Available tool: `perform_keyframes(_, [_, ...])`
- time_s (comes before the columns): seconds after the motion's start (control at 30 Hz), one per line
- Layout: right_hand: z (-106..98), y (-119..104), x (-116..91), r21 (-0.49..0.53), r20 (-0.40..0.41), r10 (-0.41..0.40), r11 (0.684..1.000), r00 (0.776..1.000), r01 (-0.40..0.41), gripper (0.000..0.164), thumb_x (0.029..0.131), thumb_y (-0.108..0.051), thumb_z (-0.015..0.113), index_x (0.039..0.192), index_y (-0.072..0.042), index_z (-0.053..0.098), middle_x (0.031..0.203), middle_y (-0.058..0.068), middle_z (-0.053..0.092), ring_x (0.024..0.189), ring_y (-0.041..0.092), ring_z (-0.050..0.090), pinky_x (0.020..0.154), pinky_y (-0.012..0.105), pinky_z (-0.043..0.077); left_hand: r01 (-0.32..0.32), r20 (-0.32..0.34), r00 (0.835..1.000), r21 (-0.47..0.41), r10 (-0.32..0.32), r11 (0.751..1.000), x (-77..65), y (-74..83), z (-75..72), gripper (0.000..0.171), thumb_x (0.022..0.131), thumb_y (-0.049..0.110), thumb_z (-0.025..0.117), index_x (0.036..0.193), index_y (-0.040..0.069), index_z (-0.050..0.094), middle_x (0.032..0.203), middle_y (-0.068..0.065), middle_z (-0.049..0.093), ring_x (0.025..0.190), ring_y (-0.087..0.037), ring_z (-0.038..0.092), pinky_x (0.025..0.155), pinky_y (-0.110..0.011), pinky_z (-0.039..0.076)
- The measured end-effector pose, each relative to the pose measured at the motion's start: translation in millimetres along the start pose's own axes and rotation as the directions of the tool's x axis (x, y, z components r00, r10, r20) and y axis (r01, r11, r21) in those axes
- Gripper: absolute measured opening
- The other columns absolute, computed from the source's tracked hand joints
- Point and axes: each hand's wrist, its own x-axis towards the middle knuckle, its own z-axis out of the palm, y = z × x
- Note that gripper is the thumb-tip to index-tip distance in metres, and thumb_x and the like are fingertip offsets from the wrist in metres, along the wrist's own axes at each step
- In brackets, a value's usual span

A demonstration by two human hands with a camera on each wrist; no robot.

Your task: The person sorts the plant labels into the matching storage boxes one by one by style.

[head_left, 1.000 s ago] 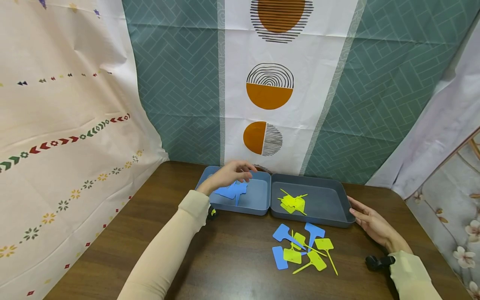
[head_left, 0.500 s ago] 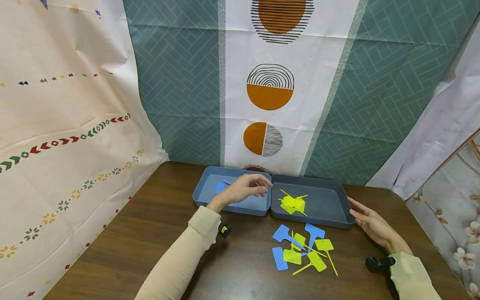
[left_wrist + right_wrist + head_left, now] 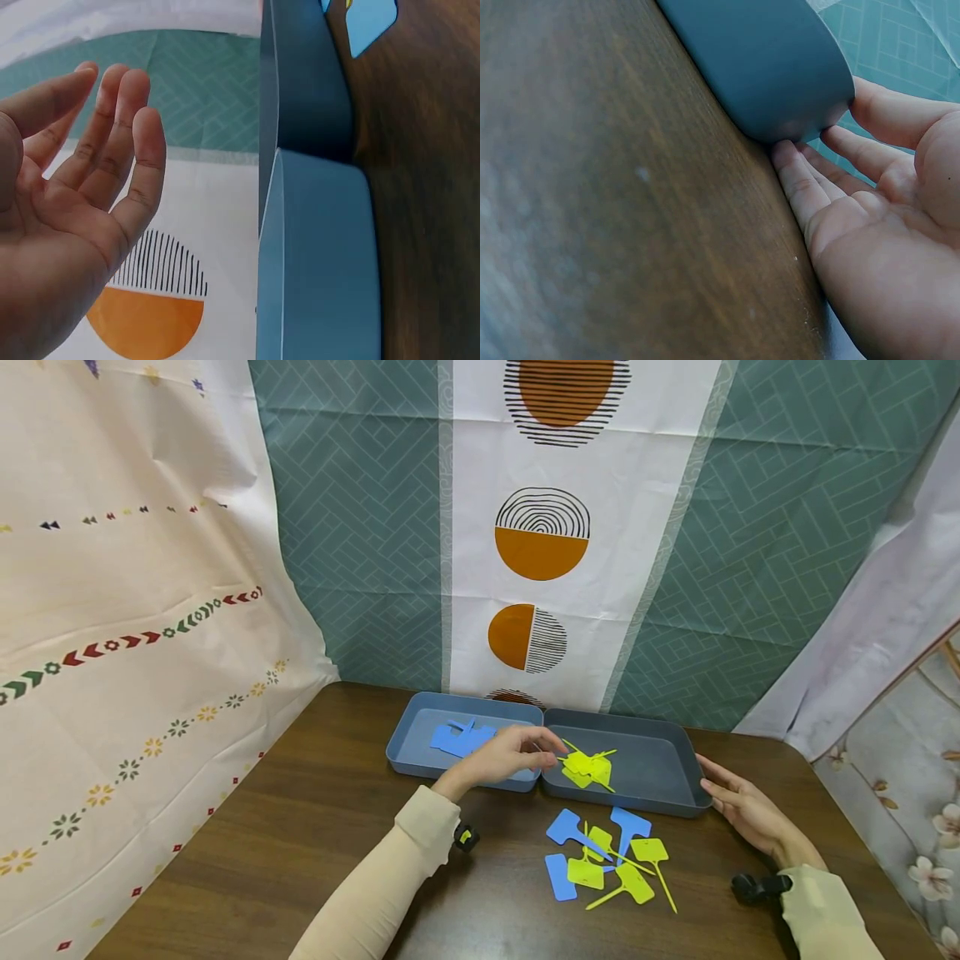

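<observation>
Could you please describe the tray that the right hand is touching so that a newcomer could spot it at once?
Find the brown table and look along its far edge. There the dark tray stands, the right hand touching its right end. Unlike the blue tray on its left, it holds yellow tags, not blue ones.

1. A dark brown wood-grain table (image 3: 300, 827) with rounded far corners.
2. Behind it, a teal cloth (image 3: 360, 527) patterned with pale, brick-like lines.
3. Down its middle, a white strip (image 3: 472, 652) bearing orange circles (image 3: 542, 556) with black lines.
4. At left, a creased cream cloth (image 3: 135, 568) with rows of colourful motifs.
5. At right, a whitish cloth (image 3: 847, 627) above a floral cloth (image 3: 885, 827).
</observation>
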Motion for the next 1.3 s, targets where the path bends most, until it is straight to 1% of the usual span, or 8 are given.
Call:
perform_keyframes(0.1, [0, 1, 1, -0.003, -0.001, 0.004, 1.000, 1.000, -0.004, 0.064, 0.115, -0.014, 0.037, 0.166, -0.002, -0.001, 0.174, 0.006, 0.004, 0.130, -0.017, 0.041, 0.099, 0.009, 0.039, -0.012, 0.017, 1.000, -0.013, 0.012, 1.000, 0.5, -0.7, 5.9, 0.025, 0.107, 0.013, 0.061, 0.129, 0.003, 0.068, 0.118, -0.019, 0.071, 0.103, -0.039, 0.069, 0.090, -0.035, 0.058])
perform_keyframes(0.37, [0, 6, 1, 0.011, 0.008, 0.006, 1.000, 1.000, -0.006, 0.064, 0.115, -0.013, 0.036, 0.166, -0.003, -0.001, 0.173, 0.007, 0.005, 0.131, -0.016, 0.042, 0.100, 0.009, 0.039, 0.013, 0.047, 0.999, -0.051, -0.011, 0.999, -2.9, -6.1, 28.8, 0.021, 0.106, 0.013, 0.061, 0.124, 0.006, 0.069, 0.112, -0.023, 0.070, 0.099, -0.042, 0.066, 0.088, -0.053, 0.057])
perform_keyframes(0.53, [0, 5, -2, 0.005, 0.014, -0.007, 1.000, 1.000, 0.007, 0.064, 0.115, -0.013, 0.036, 0.166, -0.004, -0.001, 0.171, 0.000, 0.008, 0.130, -0.018, 0.041, 0.099, 0.009, 0.039, 0.014, 0.101, 0.995, -0.023, -0.012, 1.000, 0.7, -8.6, 41.1, 0.024, 0.106, 0.014, 0.061, 0.126, 0.003, 0.069, 0.112, -0.023, 0.070, 0.099, -0.042, 0.066, 0.088, -0.042, 0.058])
perform_keyframes(0.7, [-1, 3, -2, 0.003, 0.012, -0.015, 1.000, 1.000, 0.015, 0.063, 0.115, -0.013, 0.035, 0.166, -0.005, -0.001, 0.172, 0.000, 0.007, 0.130, -0.018, 0.040, 0.099, 0.009, 0.039, 0.017, 0.126, 0.992, 0.057, -0.024, 0.998, 1.8, -9.8, 47.4, 0.025, 0.106, 0.016, 0.062, 0.127, 0.004, 0.070, 0.118, -0.014, 0.072, 0.099, -0.017, 0.068, 0.087, -0.022, 0.053])
perform_keyframes(0.83, [-2, 2, -2, 0.005, 0.014, -0.014, 1.000, 1.000, 0.013, 0.063, 0.115, -0.012, 0.035, 0.167, -0.006, 0.000, 0.172, 0.000, 0.006, 0.130, -0.018, 0.039, 0.099, 0.009, 0.038, 0.001, 0.182, 0.983, 0.144, -0.027, 0.990, 0.7, -11.4, 50.6, 0.025, 0.106, 0.014, 0.062, 0.129, 0.006, 0.070, 0.122, -0.009, 0.072, 0.103, -0.004, 0.065, 0.090, -0.018, 0.051])
perform_keyframes(0.93, [-2, 3, -1, 0.012, 0.016, -0.020, 1.000, 1.000, 0.020, 0.062, 0.115, -0.012, 0.035, 0.167, -0.005, 0.000, 0.173, 0.000, 0.006, 0.131, -0.018, 0.039, 0.100, 0.009, 0.038, -0.005, 0.234, 0.971, 0.204, -0.044, 0.979, -0.3, -12.7, 52.7, 0.029, 0.106, 0.013, 0.062, 0.133, 0.007, 0.068, 0.128, -0.006, 0.071, 0.113, -0.007, 0.064, 0.095, -0.019, 0.050])
perform_keyframes(1.1, [-3, 4, -1, 0.014, 0.013, -0.024, 1.000, 1.000, 0.024, 0.062, 0.115, -0.011, 0.035, 0.167, -0.005, 0.000, 0.173, 0.000, 0.005, 0.132, -0.018, 0.039, 0.100, 0.009, 0.038, 0.003, 0.274, 0.956, 0.341, -0.102, 0.940, -1.3, -14.7, 56.3, 0.034, 0.104, 0.016, 0.067, 0.138, 0.017, 0.068, 0.138, 0.009, 0.064, 0.132, -0.007, 0.055, 0.108, -0.026, 0.045])
perform_keyframes(1.3, [-2, 3, 0, 0.003, 0.010, -0.007, 1.000, 1.000, 0.007, 0.063, 0.115, -0.013, 0.035, 0.167, -0.008, 0.000, 0.174, 0.001, -0.001, 0.130, -0.020, 0.039, 0.098, 0.008, 0.038, -0.079, 0.318, 0.944, 0.477, -0.088, 0.876, -1.4, -15.5, 60.6, 0.040, 0.099, 0.013, 0.074, 0.138, 0.019, 0.068, 0.138, 0.008, 0.064, 0.123, -0.005, 0.058, 0.099, -0.017, 0.046])
